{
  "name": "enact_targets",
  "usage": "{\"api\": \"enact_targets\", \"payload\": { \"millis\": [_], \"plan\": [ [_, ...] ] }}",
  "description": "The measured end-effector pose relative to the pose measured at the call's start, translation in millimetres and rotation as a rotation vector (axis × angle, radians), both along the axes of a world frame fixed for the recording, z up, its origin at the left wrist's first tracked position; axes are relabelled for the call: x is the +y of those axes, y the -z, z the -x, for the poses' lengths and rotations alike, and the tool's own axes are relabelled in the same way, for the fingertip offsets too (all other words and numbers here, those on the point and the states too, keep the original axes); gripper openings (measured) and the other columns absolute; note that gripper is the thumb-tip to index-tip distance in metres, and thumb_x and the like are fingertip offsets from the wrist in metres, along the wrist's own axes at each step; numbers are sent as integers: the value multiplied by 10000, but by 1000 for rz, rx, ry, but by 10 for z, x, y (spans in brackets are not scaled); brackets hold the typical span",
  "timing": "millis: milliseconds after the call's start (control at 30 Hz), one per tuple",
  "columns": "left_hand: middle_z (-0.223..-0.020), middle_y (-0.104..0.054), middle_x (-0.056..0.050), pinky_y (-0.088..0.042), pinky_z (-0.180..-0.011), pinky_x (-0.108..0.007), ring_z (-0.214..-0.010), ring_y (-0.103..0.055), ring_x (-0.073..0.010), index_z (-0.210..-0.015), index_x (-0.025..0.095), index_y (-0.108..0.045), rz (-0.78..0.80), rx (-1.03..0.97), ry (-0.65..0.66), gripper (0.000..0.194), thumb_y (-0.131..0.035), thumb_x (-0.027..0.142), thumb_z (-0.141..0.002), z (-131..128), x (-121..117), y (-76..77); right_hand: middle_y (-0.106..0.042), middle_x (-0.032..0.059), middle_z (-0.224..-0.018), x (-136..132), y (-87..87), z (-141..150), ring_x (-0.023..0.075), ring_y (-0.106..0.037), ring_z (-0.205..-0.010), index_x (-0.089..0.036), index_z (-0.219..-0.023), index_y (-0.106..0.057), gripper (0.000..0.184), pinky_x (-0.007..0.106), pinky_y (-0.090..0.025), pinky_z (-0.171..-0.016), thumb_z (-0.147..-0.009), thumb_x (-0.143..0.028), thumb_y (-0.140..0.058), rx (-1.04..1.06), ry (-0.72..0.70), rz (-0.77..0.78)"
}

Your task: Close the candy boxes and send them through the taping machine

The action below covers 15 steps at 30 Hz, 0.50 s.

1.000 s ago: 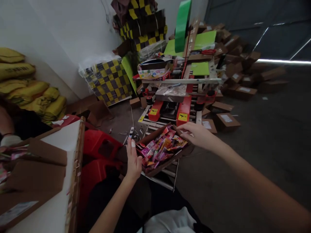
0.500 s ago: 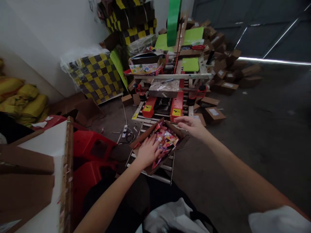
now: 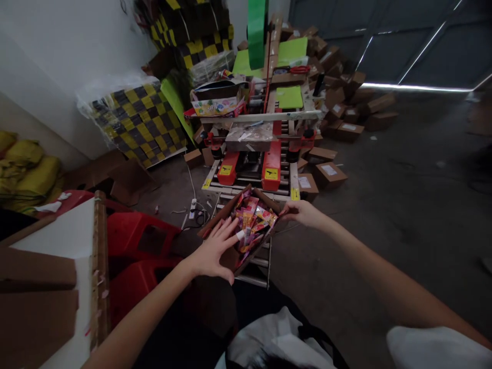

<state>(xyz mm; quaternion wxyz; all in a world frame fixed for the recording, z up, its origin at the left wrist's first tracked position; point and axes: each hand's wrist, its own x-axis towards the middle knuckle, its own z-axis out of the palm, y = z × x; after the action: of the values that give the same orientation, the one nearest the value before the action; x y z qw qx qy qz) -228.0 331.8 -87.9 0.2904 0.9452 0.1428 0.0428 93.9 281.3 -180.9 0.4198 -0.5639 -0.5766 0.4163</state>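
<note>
An open cardboard box sits on a short roller stand in front of me, filled with small colourful snack packets. My left hand is spread flat over the box's near left side, fingers apart, with white tape around one finger. It holds nothing. At the box's right corner, the fingers of my right hand are bent together on the raised cardboard flap. The near left part of the box is hidden beneath my left hand.
Just beyond the box stands a carton-sealing machine with red side belts and a green tape roll. Parcels lie heaped on the floor to its right. Red plastic stools and a white-topped table are at left; a power strip lies on the floor.
My left hand has drawn back from the packets toward the box's near left edge, fingers spreading. My right hand has come down onto the right flap. The view has shifted slightly right.
</note>
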Motion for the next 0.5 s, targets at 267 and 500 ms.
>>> {"api": "enact_targets", "payload": {
  "millis": [267, 500],
  "plan": [
    [-1537, -265, -78, -103, -1158, -531, -1429, -171, -306, -1409, 246, -386, -320, 214, -163, 789, -220, 739, -816, -216, -95, 332, -704, 82, -961, -49, -410, -99, 213, -642, -865, -152, -999, -692, 543, 327, -504, -780, -727, -602, -554, 44, -146, 195],
    [-1471, -404, -35, -199, -1147, -508, -1387, -302, -271, -1305, 271, -515, -426, 181, -307, 500, -411, 539, -896, -388, -260, 387, -538, 76, -1350, 119, -809, 296, 270, -522, -1206, -244, -1404, -407, 606, 387, -423, -983, -904, -581, -351, -514, -71, 149]
  ]
}}
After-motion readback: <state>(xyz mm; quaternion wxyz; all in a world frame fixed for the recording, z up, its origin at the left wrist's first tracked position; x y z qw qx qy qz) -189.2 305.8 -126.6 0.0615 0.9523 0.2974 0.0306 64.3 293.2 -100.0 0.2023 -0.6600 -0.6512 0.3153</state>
